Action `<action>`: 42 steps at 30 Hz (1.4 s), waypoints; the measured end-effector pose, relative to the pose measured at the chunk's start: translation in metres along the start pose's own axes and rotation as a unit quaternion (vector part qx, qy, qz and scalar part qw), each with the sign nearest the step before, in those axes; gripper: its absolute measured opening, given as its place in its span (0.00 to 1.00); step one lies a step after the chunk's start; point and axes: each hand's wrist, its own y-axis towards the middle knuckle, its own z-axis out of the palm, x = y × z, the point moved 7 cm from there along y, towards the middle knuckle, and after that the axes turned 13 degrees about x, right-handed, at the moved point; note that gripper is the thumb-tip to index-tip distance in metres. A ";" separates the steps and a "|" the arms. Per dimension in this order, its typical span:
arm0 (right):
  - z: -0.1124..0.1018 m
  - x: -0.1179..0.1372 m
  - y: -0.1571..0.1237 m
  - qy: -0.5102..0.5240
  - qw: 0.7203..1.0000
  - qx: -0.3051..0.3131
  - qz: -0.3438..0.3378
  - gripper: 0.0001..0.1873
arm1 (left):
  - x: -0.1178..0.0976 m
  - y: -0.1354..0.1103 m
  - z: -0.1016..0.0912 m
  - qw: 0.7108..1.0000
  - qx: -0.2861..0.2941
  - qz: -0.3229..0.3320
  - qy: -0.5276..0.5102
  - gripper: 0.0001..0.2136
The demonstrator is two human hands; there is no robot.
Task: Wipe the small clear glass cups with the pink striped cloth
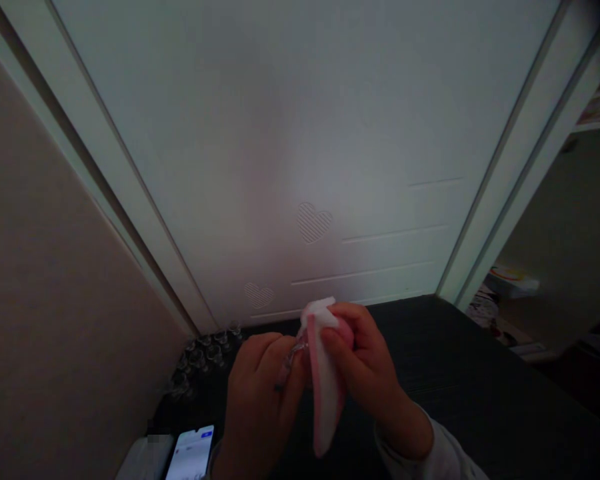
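My right hand (363, 353) is closed on a pink-and-white cloth (325, 380), pinching it between thumb and fingers. The cloth's long end hangs down below the fingers. Close beside it on the left, my left hand (265, 387) is wrapped round a small clear, shiny object (296, 352), mostly hidden by the fingers. The upper part of the cloth is against this clear object. Both hands are above the dark tabletop (430, 373).
Several small clear glass-like pieces (200, 360) stand in the back left corner. A lit phone (193, 453) lies at the front left beside a pale object (145, 459). A white panel with embossed hearts (314, 223) rises behind the table; shelves (515, 283) are at right.
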 end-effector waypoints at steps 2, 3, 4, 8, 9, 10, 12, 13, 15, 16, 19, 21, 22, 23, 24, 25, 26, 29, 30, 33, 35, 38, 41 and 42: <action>0.001 0.001 0.000 0.000 1.000 0.011 -0.009 0.15 | 0.000 0.000 -0.002 1.000 0.004 -0.007 -0.012 0.05; 0.002 0.002 -0.001 0.000 1.000 0.017 -0.012 0.16 | 0.000 0.000 -0.003 1.000 0.007 -0.013 -0.017 0.05; 0.003 0.003 -0.001 0.001 1.000 0.022 -0.014 0.18 | 0.001 0.000 -0.005 1.000 0.010 -0.020 -0.022 0.06; 0.009 0.004 -0.001 0.018 0.999 0.045 -0.009 0.23 | 0.006 -0.001 -0.010 0.998 0.007 -0.059 -0.029 0.05; 0.009 0.004 -0.001 0.025 0.998 0.050 -0.004 0.24 | 0.007 -0.001 -0.011 0.997 0.005 -0.066 -0.030 0.05; 0.009 0.004 0.000 0.032 0.998 0.056 0.002 0.24 | 0.008 -0.001 -0.011 0.997 0.003 -0.071 -0.031 0.05; 0.008 0.002 0.001 0.051 0.996 0.066 0.018 0.24 | 0.010 -0.002 -0.010 0.997 0.004 -0.073 -0.040 0.06; 0.007 0.001 0.002 0.064 0.995 0.071 0.028 0.24 | 0.011 -0.002 -0.008 0.996 0.006 -0.075 -0.047 0.06; 0.005 -0.002 0.002 0.096 0.991 0.078 0.051 0.23 | 0.013 -0.004 -0.006 0.994 0.008 -0.083 -0.066 0.05; 0.004 -0.004 0.003 0.112 0.988 0.081 0.062 0.22 | 0.014 -0.005 -0.005 0.993 0.009 -0.089 -0.076 0.05; 0.003 -0.005 0.002 0.136 0.983 0.084 0.084 0.21 | 0.016 -0.006 -0.001 0.989 0.024 -0.101 -0.103 0.05; 0.003 -0.004 0.003 0.125 0.985 0.080 0.087 0.20 | 0.017 -0.007 0.002 0.987 0.032 -0.105 -0.114 0.04; 0.003 -0.004 0.003 0.115 0.987 0.074 0.086 0.20 | 0.017 -0.007 0.003 0.987 0.033 -0.107 -0.116 0.04; 0.003 -0.004 0.003 0.104 0.989 0.065 0.083 0.20 | 0.018 -0.007 0.004 0.986 0.030 -0.111 -0.117 0.04; 0.001 -0.004 0.004 0.094 0.991 0.050 0.079 0.20 | 0.020 -0.008 0.004 0.986 0.023 -0.118 -0.118 0.04; -0.002 -0.006 0.004 0.085 0.993 0.033 0.075 0.20 | 0.021 -0.009 0.003 0.985 0.014 -0.126 -0.119 0.04; -0.006 -0.008 0.003 0.079 0.994 0.011 0.074 0.19 | 0.024 -0.010 0.002 0.983 0.009 -0.137 -0.122 0.05; -0.021 -0.020 0.000 0.095 0.990 -0.055 0.092 0.14 | 0.036 -0.015 -0.003 0.967 0.001 -0.199 -0.157 0.06; -0.025 -0.024 -0.001 0.109 0.986 -0.073 0.100 0.13 | 0.042 -0.018 -0.006 0.957 -0.007 -0.228 -0.180 0.07; -0.030 -0.031 -0.002 0.158 0.974 -0.103 0.123 0.12 | 0.055 -0.024 -0.009 0.921 -0.011 -0.271 -0.278 0.07; -0.026 -0.030 -0.001 0.189 0.967 -0.104 0.137 0.13 | 0.055 -0.024 -0.004 0.899 0.007 -0.259 -0.353 0.08; -0.015 -0.027 0.001 0.210 0.959 -0.102 0.158 0.15 | 0.048 -0.022 0.012 0.849 0.048 -0.252 -0.462 0.11; -0.005 -0.026 0.000 0.234 0.952 -0.099 0.172 0.18 | 0.038 -0.021 0.030 0.807 0.094 -0.264 -0.519 0.14; -0.002 -0.026 -0.001 0.249 0.948 -0.096 0.171 0.18 | 0.035 -0.020 0.035 0.802 0.108 -0.264 -0.524 0.14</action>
